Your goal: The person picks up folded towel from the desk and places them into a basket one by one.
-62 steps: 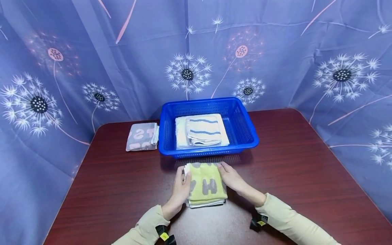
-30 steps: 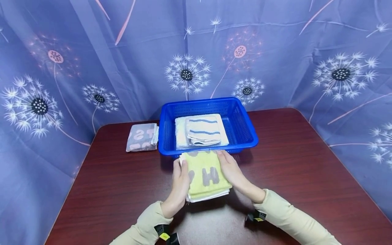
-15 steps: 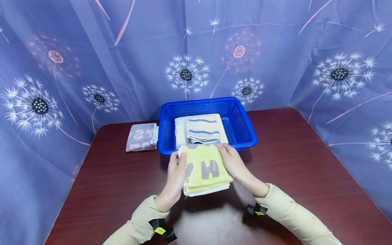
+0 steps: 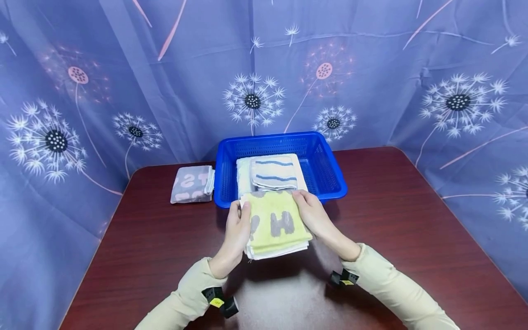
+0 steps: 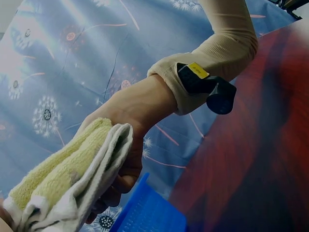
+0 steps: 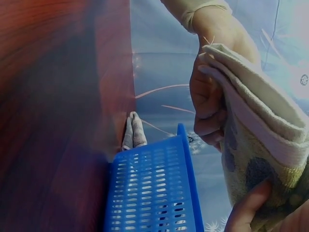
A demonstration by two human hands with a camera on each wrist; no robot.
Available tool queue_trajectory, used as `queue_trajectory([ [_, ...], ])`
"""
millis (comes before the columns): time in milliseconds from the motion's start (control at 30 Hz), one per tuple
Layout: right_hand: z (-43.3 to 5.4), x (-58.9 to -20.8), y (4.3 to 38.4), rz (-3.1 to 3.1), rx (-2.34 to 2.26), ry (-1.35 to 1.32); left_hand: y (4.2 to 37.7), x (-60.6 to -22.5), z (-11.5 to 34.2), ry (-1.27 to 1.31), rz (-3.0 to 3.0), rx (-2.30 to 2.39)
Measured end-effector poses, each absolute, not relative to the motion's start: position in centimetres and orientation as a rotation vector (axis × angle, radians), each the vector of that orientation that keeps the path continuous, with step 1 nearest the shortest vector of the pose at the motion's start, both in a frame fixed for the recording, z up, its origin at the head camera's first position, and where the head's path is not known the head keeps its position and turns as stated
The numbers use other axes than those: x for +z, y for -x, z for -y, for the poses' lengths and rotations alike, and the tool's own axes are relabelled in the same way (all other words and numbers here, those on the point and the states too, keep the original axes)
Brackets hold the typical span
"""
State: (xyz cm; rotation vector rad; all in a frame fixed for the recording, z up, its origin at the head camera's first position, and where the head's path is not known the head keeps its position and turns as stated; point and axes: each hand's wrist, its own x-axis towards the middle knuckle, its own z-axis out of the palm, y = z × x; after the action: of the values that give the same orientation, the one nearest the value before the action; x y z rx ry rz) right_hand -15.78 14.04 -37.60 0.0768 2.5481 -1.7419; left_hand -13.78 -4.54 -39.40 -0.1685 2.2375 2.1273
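Observation:
Both hands hold a folded yellow towel with grey letters and white inner layers, lifted off the table. My left hand pinches its left edge, thumb on top. My right hand grips the opposite edge, fingertips near the far corner. In the head view the towel's far side covers part of the front rim of a blue plastic basket. Inside lies a folded white towel with a smaller blue-striped towel on it. The right wrist view shows the left hand's fingers curled beneath the towel.
A folded grey towel with pink letters lies on the table against the basket's left side. The dark red wooden table ends at a blue dandelion-print curtain at the back and sides.
The yellow towel has risen off the table and moved forward, up to the basket's front rim, with both hands on it. In the last half second it has moved only slightly further forward.

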Motion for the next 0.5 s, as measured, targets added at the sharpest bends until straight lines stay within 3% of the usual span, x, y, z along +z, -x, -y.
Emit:
queue_trajectory([
  [500,-14.1,-37.1,16.9,-2.512,-1.735,-0.057,15.1,-38.8,5.0,0.131,-2.223,2.105],
])
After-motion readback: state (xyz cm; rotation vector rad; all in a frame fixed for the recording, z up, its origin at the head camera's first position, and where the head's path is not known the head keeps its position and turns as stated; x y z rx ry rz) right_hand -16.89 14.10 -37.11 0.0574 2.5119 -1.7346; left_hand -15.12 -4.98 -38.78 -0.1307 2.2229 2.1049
